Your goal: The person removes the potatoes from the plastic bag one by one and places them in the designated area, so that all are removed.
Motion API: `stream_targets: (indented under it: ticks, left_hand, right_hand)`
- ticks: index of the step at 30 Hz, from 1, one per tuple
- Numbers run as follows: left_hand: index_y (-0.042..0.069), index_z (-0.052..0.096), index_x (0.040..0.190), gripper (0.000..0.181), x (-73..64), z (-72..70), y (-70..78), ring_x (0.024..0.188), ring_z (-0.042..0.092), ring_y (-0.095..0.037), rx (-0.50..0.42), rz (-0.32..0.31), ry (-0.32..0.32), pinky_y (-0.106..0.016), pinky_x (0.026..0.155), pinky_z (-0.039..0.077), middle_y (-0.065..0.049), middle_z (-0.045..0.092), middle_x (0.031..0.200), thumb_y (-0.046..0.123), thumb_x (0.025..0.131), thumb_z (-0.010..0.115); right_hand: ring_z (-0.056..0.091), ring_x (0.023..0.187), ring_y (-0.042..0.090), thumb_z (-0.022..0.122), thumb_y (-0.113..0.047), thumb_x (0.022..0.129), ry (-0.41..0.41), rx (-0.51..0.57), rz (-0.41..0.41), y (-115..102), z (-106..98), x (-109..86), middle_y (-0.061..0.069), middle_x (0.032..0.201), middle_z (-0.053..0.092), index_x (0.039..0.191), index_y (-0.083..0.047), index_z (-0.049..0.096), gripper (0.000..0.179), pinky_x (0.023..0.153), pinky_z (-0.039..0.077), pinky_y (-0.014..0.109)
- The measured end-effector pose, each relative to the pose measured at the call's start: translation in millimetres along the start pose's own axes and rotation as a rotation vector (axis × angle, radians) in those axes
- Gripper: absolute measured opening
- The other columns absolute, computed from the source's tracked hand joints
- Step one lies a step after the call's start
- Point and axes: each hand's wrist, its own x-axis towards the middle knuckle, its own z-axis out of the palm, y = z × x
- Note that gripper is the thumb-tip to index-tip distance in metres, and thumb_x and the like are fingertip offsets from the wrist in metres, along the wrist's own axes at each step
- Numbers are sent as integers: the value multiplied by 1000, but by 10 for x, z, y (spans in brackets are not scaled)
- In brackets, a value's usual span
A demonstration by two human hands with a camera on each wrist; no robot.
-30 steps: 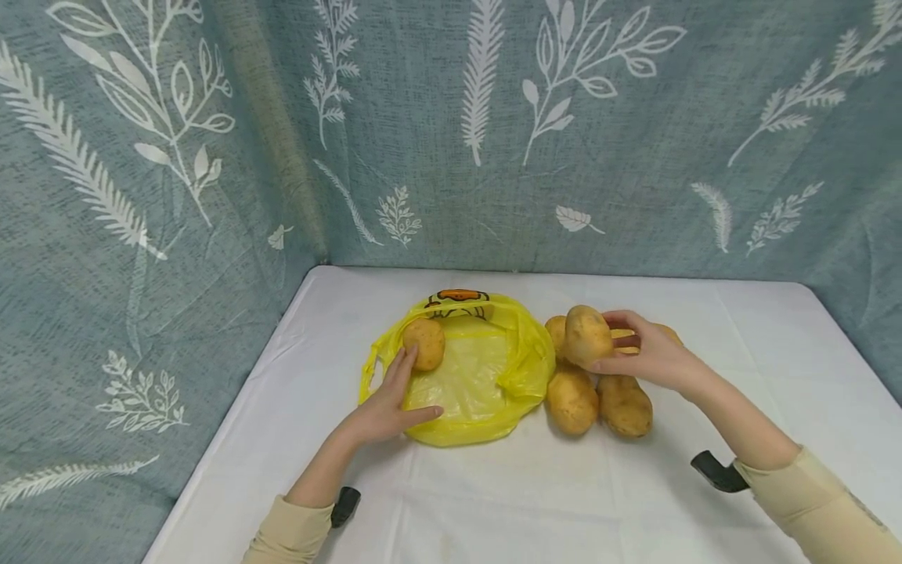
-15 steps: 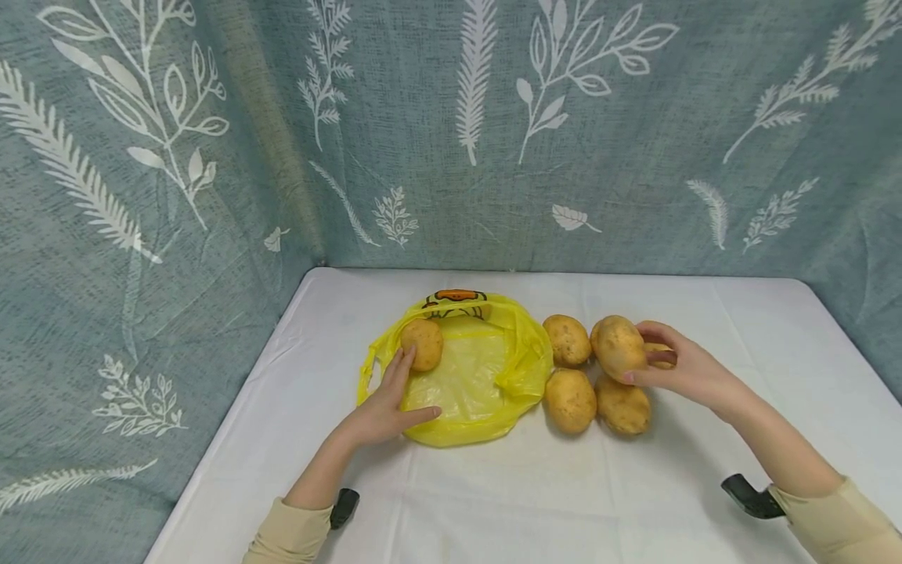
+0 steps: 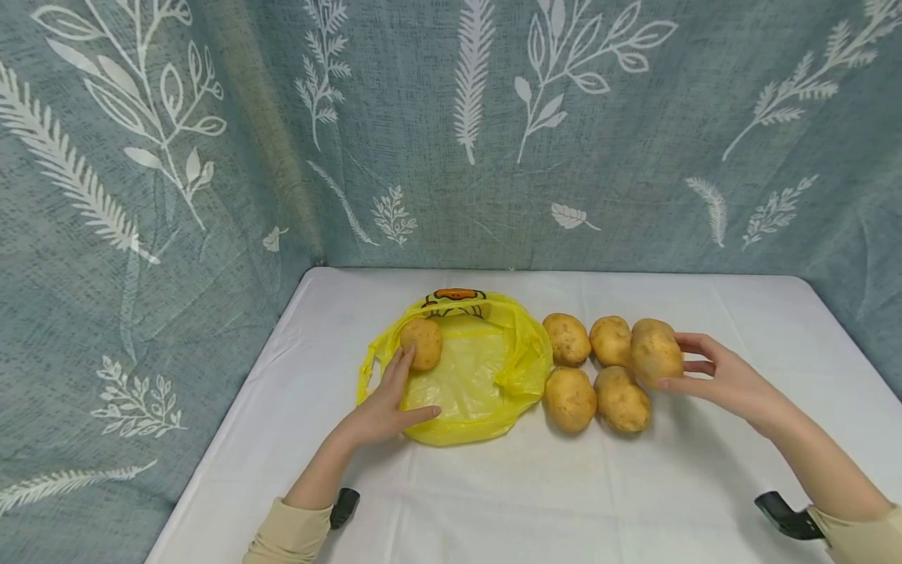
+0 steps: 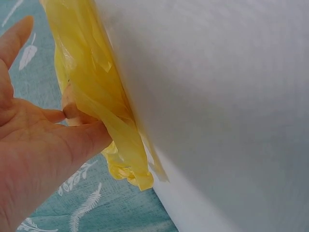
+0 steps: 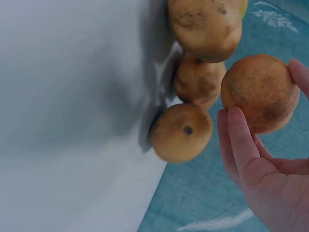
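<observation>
My right hand holds a tan potato between thumb and fingers, above the right end of the potato group. In the right wrist view this held potato stands apart from a spotted potato lower on the cloth. My left hand lies at the left side of an open yellow plastic bag, fingers extended and thumb spread. Its fingertips touch a potato in the bag's mouth. Seen from the left wrist, the bag partly covers that potato.
Right of the bag lie two back potatoes, one close to it and one farther right. Two front potatoes, left and right, sit nearer. A white cloth covers the table; a teal leaf-patterned curtain rises behind and at left.
My right hand has carried its potato rightward, away from the bag and across the potato group, uncovering the back potatoes. My left hand stays at the bag.
</observation>
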Motion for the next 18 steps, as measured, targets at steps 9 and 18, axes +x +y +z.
stream_targets:
  ticks: [9, 18]
  left_hand:
    - [15, -9, 157, 104, 5, 1, -1, 145, 1, -43, 3, 11, 2, -62, 112, 14, -21, -16, 159, 38, 92, 68]
    - [15, -9, 157, 103, -1, 0, 15, 145, 0, -43, 0, 12, 3, -62, 112, 14, -20, -16, 159, 37, 92, 68]
  right_hand:
    - [35, 130, 48, 70, -41, 90, 2, -19, 59, 123, -39, -117, 29, 151, 23, 152, 3, 18, 92, 96, 40, 62]
    - [40, 127, 48, 71, -40, 89, 12, -60, 60, 227, -17, -211, 29, 148, 29, 149, 4, 23, 89, 92, 42, 61]
